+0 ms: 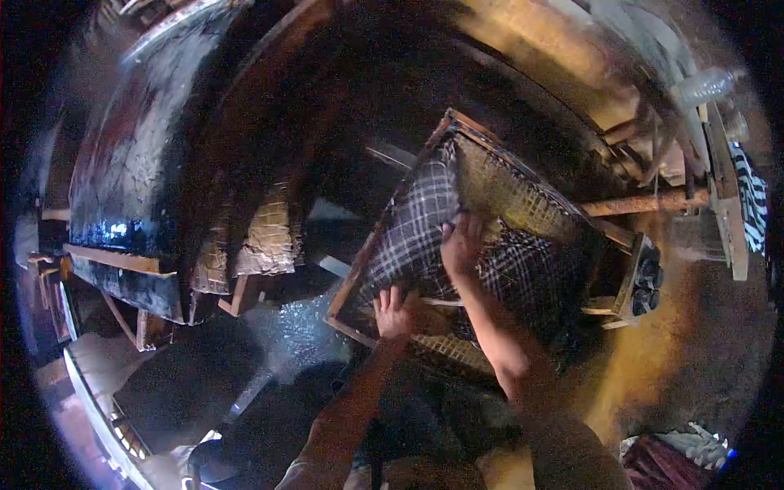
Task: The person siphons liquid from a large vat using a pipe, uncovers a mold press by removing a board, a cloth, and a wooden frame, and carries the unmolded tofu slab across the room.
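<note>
A dark plaid cloth lies in a wooden frame with a woven, yellowish mesh base. My left hand rests on the lower left part of the cloth, its fingers apart and pointing up the picture. Higher and to the right, my right hand has its fingers bent at the edge of the cloth, pinching it near the middle of the frame. The cloth looks bunched and folded to the right of this hand.
To the left stands a large dark panel with a wooden strip along its lower side. A wooden pole runs right of the frame. Clear plastic bottles are at upper right, and piled fabric lies at lower right.
</note>
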Action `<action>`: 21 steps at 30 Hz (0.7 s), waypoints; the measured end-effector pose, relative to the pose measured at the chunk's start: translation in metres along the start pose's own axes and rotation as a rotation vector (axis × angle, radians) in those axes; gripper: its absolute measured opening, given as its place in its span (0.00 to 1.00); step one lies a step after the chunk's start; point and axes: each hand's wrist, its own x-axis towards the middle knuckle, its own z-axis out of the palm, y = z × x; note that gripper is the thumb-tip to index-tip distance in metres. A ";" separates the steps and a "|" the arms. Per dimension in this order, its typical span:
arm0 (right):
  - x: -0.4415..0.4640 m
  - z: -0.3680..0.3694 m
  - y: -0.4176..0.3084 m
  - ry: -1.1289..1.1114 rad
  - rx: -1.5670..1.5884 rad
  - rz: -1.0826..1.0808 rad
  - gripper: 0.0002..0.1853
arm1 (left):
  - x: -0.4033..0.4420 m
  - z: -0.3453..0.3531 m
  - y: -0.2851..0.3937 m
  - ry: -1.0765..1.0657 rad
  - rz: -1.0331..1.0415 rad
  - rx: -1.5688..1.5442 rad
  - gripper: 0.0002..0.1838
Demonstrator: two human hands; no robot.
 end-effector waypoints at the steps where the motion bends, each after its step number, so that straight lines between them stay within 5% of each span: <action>1: 0.001 -0.004 -0.009 -0.001 0.004 -0.012 0.45 | 0.000 0.000 -0.001 0.007 -0.010 0.005 0.17; 3: 0.002 -0.037 -0.040 -0.303 -0.217 0.062 0.42 | 0.008 -0.013 0.003 -0.005 -0.126 -0.152 0.11; 5: 0.042 -0.012 -0.022 -0.166 0.078 0.159 0.30 | 0.018 -0.030 -0.009 0.128 -0.089 -0.341 0.08; 7: 0.090 -0.046 -0.049 -0.287 0.970 0.480 0.23 | 0.032 -0.069 -0.039 0.232 -0.848 -2.084 0.07; 9: 0.117 -0.111 -0.092 -0.505 1.538 0.548 0.17 | 0.028 -0.087 -0.098 0.498 -0.829 -1.445 0.06; 10: 0.124 -0.141 -0.107 -0.733 1.624 0.299 0.23 | 0.016 -0.074 -0.133 0.569 -0.819 -1.443 0.05; 11: 0.132 -0.145 -0.097 -0.779 1.729 0.181 0.18 | 0.002 -0.062 -0.152 0.645 -0.818 -1.436 0.05; 12: 0.128 -0.146 -0.089 -0.643 1.474 0.207 0.20 | 0.005 -0.077 -0.139 0.513 -0.733 -1.082 0.07; 13: 0.127 -0.148 -0.077 -0.502 1.219 0.222 0.22 | -0.005 -0.029 -0.145 0.686 -0.833 -0.973 0.11; 14: 0.127 -0.103 -0.025 -0.429 0.902 0.027 0.26 | 0.005 -0.049 -0.116 0.770 -0.975 -1.334 0.13; 16: 0.108 -0.064 0.052 -0.298 0.103 -0.246 0.35 | 0.000 -0.046 -0.096 0.328 -0.755 -0.644 0.19; 17: 0.076 -0.080 0.056 -0.339 -0.123 -0.118 0.40 | -0.005 -0.025 -0.088 0.397 -0.707 -1.052 0.23; 19: 0.006 -0.095 0.087 -0.368 -0.261 -0.184 0.43 | 0.015 -0.056 -0.059 -0.060 -0.554 -0.626 0.27; 20: -0.033 -0.087 0.103 -0.266 -0.267 -0.267 0.44 | 0.008 -0.035 -0.066 -0.072 -0.545 -0.629 0.27; 21: -0.064 -0.109 0.104 -0.424 -0.129 -0.204 0.45 | -0.006 0.004 -0.082 -0.060 -0.235 -0.427 0.28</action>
